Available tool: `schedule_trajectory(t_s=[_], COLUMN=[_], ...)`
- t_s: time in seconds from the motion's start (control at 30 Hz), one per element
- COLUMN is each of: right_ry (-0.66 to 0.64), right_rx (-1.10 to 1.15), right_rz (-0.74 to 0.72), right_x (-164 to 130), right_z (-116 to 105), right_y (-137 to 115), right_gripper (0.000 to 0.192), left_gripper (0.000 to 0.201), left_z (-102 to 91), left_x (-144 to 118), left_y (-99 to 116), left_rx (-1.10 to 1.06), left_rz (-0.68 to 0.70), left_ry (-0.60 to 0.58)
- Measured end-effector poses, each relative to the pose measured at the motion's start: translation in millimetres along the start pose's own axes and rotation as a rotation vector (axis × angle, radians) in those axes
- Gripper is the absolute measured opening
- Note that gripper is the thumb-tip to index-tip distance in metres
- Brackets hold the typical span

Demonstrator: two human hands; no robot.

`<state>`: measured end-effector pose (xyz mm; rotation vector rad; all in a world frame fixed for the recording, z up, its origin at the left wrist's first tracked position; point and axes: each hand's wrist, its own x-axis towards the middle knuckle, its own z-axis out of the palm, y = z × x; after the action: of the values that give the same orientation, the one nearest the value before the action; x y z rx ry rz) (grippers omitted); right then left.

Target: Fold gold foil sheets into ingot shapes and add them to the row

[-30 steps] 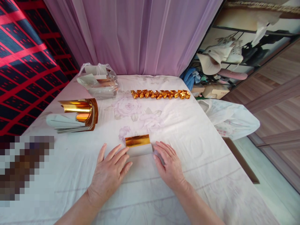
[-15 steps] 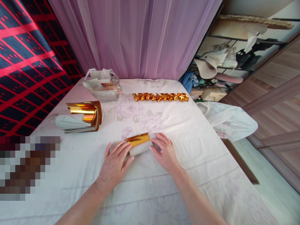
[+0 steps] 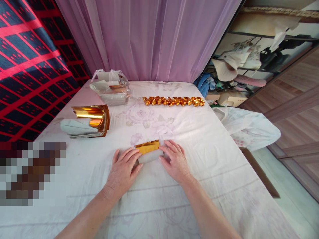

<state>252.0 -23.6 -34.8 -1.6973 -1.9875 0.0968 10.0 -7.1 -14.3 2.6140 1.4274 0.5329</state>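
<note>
A sheet of gold foil paper (image 3: 149, 147) lies on the tablecloth in front of me, its far part folded so a gold strip shows above the pale backing. My left hand (image 3: 124, 163) holds the left end, fingertips on the gold edge and thumb near the lower corner. At the right end, my right hand (image 3: 174, 159) has its fingertips and thumb on the paper's edge. Beyond the hands lies a row of folded gold foil pieces (image 3: 173, 101). A curled stack of gold foil sheets (image 3: 92, 121) rests to the left.
A clear plastic bag (image 3: 111, 88) with papers stands at the table's back left. Behind the table hangs a purple curtain (image 3: 149, 39). On the right are a shoe rack (image 3: 246, 71) and a white plastic bag (image 3: 251, 127) beside the table edge (image 3: 239, 147).
The gold strip looks flatter and less of the pale backing shows. Both hands stay at the paper's ends. The whole view has shifted slightly.
</note>
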Motion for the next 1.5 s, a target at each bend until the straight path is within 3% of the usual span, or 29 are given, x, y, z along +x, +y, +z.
schedule_trajectory(t_s=[0.13, 0.3, 0.77, 0.97, 1.1, 1.27, 1.4, 1.5], right_ry=[-0.016, -0.069, 0.016, 0.033, 0.053, 0.082, 0.082, 0.104], right_rx=[0.018, -0.013, 0.180, 0.256, 0.294, 0.333, 0.313, 0.282], right_rz=[0.014, -0.054, -0.170, -0.179, -0.173, -0.168, -0.175, -0.168], right_x=[1.7, 3.2, 4.1, 3.7, 4.2, 4.7, 3.8, 2.9], right_z=[-3.5, -6.4, -13.1, -19.9, -23.9, -24.3, -21.8, -18.0], right_y=[-3.7, -2.8, -7.7, -10.3, -9.2, -7.7, -7.1, -5.9], right_gripper=[0.026, 0.032, 0.018, 0.023, 0.011, 0.026, 0.035, 0.030], left_gripper=[0.035, 0.035, 0.033, 0.035, 0.038, 0.060, 0.050, 0.043], left_z=[-0.2, -0.4, 0.5, 2.7, 2.5, -3.0, -5.7, -4.2], left_x=[0.7, 0.8, 0.0, -0.4, -1.8, -3.9, -2.6, -0.8], left_y=[0.6, 0.2, -1.1, -3.5, -5.4, -10.9, -10.9, -8.3], left_rx=[0.009, 0.010, -0.019, -0.047, -0.049, -0.074, -0.093, -0.082], left_rz=[0.001, 0.004, -0.003, -0.001, 0.013, 0.089, 0.057, 0.026], left_ry=[0.003, 0.004, -0.014, -0.004, -0.012, -0.053, -0.064, -0.048])
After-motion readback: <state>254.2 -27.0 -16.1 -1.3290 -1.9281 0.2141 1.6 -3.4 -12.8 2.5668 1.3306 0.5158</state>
